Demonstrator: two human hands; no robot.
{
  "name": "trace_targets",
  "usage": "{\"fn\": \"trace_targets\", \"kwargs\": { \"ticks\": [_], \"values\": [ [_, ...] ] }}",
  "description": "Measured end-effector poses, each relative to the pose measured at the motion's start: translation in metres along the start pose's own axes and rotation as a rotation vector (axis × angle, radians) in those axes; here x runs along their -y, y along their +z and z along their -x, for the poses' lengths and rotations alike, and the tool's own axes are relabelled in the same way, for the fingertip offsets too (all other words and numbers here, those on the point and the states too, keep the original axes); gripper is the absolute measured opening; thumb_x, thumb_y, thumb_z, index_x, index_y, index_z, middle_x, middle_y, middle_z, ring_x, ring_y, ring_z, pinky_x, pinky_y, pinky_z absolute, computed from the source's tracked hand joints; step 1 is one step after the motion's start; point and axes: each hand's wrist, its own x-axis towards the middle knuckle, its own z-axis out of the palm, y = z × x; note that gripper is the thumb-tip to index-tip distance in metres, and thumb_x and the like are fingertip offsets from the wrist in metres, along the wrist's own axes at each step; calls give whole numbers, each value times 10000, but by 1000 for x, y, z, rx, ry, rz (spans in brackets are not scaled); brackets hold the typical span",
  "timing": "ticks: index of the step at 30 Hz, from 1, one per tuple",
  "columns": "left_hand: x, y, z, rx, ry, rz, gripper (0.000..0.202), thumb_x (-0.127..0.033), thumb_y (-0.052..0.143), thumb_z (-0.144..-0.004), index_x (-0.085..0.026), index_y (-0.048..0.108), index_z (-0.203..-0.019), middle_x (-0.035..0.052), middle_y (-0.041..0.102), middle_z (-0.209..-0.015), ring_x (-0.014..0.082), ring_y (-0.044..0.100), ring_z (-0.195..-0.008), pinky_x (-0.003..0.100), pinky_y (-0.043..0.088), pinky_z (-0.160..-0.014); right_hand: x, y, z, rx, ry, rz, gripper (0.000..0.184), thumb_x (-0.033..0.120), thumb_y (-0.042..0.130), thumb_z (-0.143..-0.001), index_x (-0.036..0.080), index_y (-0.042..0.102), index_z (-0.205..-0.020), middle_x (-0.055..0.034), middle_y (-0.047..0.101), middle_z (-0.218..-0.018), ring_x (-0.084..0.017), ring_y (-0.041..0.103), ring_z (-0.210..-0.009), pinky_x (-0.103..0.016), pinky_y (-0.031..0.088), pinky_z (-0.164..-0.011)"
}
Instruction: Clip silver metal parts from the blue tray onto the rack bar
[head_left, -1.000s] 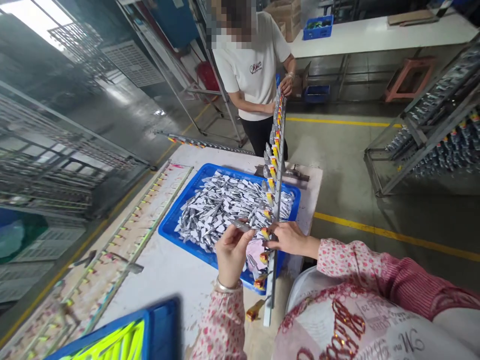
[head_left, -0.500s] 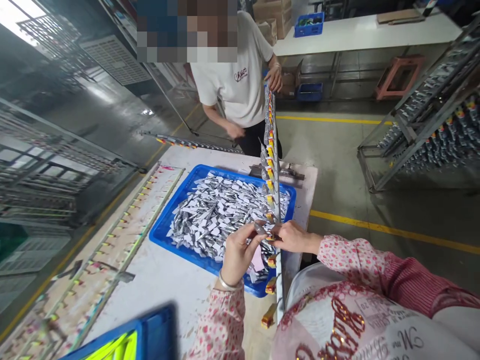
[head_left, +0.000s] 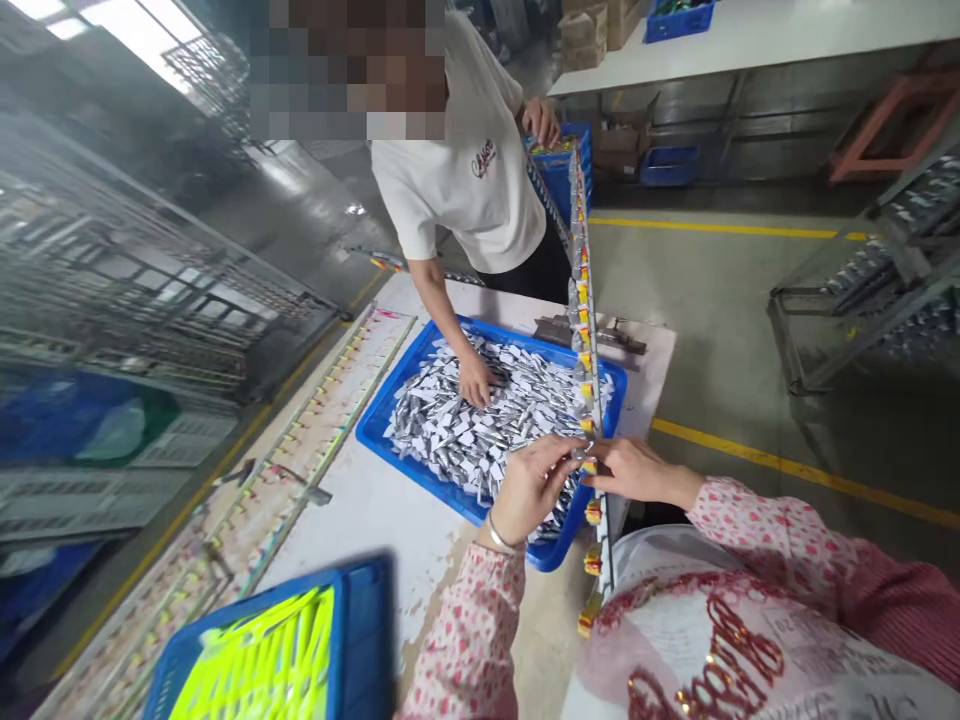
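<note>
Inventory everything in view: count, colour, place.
Small pieces: uncountable, silver, in tray
Tray: one, blue, on table
Strip: one, grey, right of centre
Clips: many, yellow-red, along strip
Bin: one, blue, bottom left
Sticks: many, neon yellow, in bin
Rails: several, pale green, table's left
Table: one, white, centre
Co-worker: one, white shirt, behind table, hand in tray
Racks: several, grey, both sides
Back table: one, white, top right
Boxes: several, brown, background
Crates: several, blue, background
Stool: one, reddish, right
Floor lines: several, yellow, floor
Left hand: one, pink sleeve, pinching small piece
Right hand: one, pink sleeve, at strip
</note>
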Motion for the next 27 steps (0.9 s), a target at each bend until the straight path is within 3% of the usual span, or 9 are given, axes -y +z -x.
{"fn": "trace_targets", "kwargs": {
  "ticks": [2, 3, 4, 8, 11, 14, 18, 27],
  "values": [
    [42, -2, 1, 2, -278, -101, 297, -222, 636, -836, -213, 635, -1132, 64, 695, -1058, 169, 657, -910, 259, 510, -819, -2, -2, 1, 9, -16, -19, 204, 348, 646, -866, 154, 663, -928, -63, 690, -908, -195, 656, -815, -272, 467, -739],
    [67, -4, 3, -51, -502, -231, 288, -223, 636, -830, -223, 639, -1118, 50, 694, -1065, 167, 654, -926, 255, 505, -833, -3, -2, 2, 10, -15, -30, 212, 363, 641, -870, 156, 665, -912, -56, 684, -889, -187, 651, -795, -266, 465, -729],
    [93, -7, 7, -100, -623, -311, 270, -200, 602, -842, -191, 639, -1110, 81, 683, -1087, 191, 646, -962, 286, 496, -863, -4, -2, 2, 9, -11, -44, 222, 375, 634, -874, 158, 664, -907, -52, 677, -879, -180, 646, -779, -262, 462, -719],
    [180, -13, 27, -174, -898, -489, 263, -140, 581, -810, -89, 630, -1064, 184, 649, -1079, 285, 610, -1041, 392, 466, -900, -7, 3, 7, -8, 11, -93, 253, 396, 605, -891, 162, 649, -974, -58, 656, -910, -179, 636, -774, -269, 460, -727],
    [217, -7, 35, -186, -992, -558, 305, -174, 600, -812, -82, 598, -1102, 181, 610, -1144, 278, 595, -1059, 408, 469, -889, -7, 7, 10, -11, 27, -121, 261, 400, 592, -897, 160, 627, -992, -68, 649, -933, -189, 630, -801, -286, 464, -762],
    [237, 1, 33, -195, -1023, -578, 347, -237, 625, -823, -105, 575, -1140, 149, 601, -1164, 257, 600, -1037, 414, 479, -873, -5, 7, 11, -1, 29, -134, 275, 419, 536, -924, 155, 607, -960, -77, 640, -934, -193, 617, -819, -302, 464, -787],
    [248, 2, 31, -224, -1005, -547, 299, -290, 590, -871, -133, 596, -1126, 109, 620, -1150, 232, 600, -1044, 420, 476, -900, -1, 7, 11, -6, 36, -139, 301, 425, 457, -956, 159, 590, -908, -79, 628, -919, -188, 602, -819, -306, 463, -781],
    [244, -6, 34, -375, -989, -372, 220, -244, 604, -865, -122, 630, -1046, 89, 660, -1044, 215, 619, -989, 436, 471, -914, -3, 14, 12, -34, 33, -117, 281, 410, 454, -954, 160, 579, -978, -88, 625, -940, -203, 598, -840, -315, 467, -772]
  ]
}}
